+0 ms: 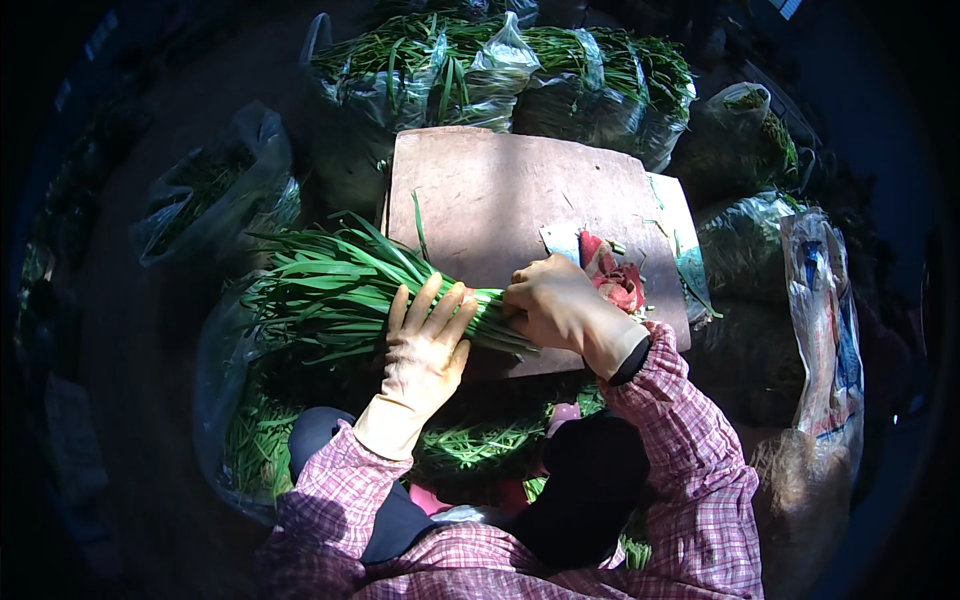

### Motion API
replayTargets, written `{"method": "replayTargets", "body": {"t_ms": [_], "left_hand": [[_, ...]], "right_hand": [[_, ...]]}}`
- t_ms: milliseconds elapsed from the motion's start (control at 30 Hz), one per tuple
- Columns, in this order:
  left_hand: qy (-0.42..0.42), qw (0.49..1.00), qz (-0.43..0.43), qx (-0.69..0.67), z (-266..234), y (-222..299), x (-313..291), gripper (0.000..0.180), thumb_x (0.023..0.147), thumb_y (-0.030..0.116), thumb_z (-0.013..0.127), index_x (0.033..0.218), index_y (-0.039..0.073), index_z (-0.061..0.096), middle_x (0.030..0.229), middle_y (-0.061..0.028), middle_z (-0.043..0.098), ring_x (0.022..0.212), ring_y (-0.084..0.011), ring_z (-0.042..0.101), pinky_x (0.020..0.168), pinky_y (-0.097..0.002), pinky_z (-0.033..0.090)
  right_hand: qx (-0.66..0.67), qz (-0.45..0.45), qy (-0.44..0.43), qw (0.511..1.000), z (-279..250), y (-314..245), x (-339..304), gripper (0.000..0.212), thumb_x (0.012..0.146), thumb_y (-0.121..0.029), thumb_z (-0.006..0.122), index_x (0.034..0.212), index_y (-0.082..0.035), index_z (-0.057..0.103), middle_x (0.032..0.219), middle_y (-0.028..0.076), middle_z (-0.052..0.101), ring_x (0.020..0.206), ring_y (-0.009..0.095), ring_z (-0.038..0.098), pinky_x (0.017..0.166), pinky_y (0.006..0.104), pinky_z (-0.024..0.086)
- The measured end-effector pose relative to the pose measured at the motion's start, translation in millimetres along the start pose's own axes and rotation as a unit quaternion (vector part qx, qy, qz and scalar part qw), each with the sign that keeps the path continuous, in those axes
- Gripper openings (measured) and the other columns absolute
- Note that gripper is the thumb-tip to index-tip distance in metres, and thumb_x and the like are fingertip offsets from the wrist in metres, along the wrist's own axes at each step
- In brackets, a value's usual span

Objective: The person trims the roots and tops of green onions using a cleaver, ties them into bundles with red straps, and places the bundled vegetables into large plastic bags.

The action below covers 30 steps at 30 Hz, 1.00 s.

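A bundle of long green leaves that look like garlic chives (330, 285) lies across the near left of a wooden board (500, 185), leaf tips to the left. My left hand (428, 345), in a cream rubber glove, presses on it from above with fingers stretched out. At the stem end, my right hand (565, 305) in a matching glove is closed on the bundle; its fingertips are partly hidden. Just beyond the right hand lies a tool with a flat metal blade (562, 240) and a red cloth (612, 275) bunched around its end.
Clear plastic bags packed with greens (610, 95) stand along the board's far side. More bags lie left (225, 190) and right (745, 240). Loose greens (465, 445) cover the area below the board, between my knees. A printed plastic sack (825, 330) stands far right.
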<state>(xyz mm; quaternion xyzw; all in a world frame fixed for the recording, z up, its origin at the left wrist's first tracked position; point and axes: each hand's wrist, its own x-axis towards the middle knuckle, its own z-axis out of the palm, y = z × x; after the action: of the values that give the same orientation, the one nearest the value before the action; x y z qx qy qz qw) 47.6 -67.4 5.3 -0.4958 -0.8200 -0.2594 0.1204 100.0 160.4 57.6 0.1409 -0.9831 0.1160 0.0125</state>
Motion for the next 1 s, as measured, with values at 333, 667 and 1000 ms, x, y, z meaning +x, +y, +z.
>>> {"method": "replayTargets", "body": {"t_ms": [333, 667, 1000], "left_hand": [[0.001, 0.999, -0.016, -0.034, 3, -11, -2, 0.063, 0.076, 0.012, 0.075, 0.137, 0.015, 0.058, 0.143, -0.0068, 0.054, 0.14, -0.0326, 0.042, 0.118, -0.0557, 0.024], [0.015, 0.997, -0.021, -0.068, 8, -13, -1, 0.062, 0.076, 0.01, 0.076, 0.135, 0.016, 0.061, 0.142, -0.0058, 0.056, 0.141, -0.0317, 0.042, 0.119, -0.0553, 0.023], [-0.002, 0.996, -0.019, -0.091, 7, -17, 0, 0.062, 0.078, 0.014, 0.077, 0.137, 0.016, 0.058, 0.145, -0.0062, 0.054, 0.142, -0.0308, 0.041, 0.12, -0.0538, 0.023]], "right_hand": [[-0.099, 0.161, -0.112, 0.976, -25, 26, -55, 0.011, 0.067, -0.012, 0.069, 0.074, -0.003, 0.069, 0.073, 0.015, 0.067, 0.069, 0.035, 0.066, 0.065, 0.0421, 0.053], [-0.006, -0.043, 0.047, 0.998, 2, -6, -8, 0.011, 0.074, -0.01, 0.069, 0.084, -0.013, 0.073, 0.079, 0.011, 0.068, 0.076, 0.032, 0.067, 0.067, 0.041, 0.055], [-0.109, 0.049, 0.042, 0.992, -23, 16, -91, 0.008, 0.068, -0.013, 0.07, 0.071, -0.006, 0.065, 0.072, 0.013, 0.062, 0.069, 0.035, 0.062, 0.064, 0.0443, 0.051]]}}
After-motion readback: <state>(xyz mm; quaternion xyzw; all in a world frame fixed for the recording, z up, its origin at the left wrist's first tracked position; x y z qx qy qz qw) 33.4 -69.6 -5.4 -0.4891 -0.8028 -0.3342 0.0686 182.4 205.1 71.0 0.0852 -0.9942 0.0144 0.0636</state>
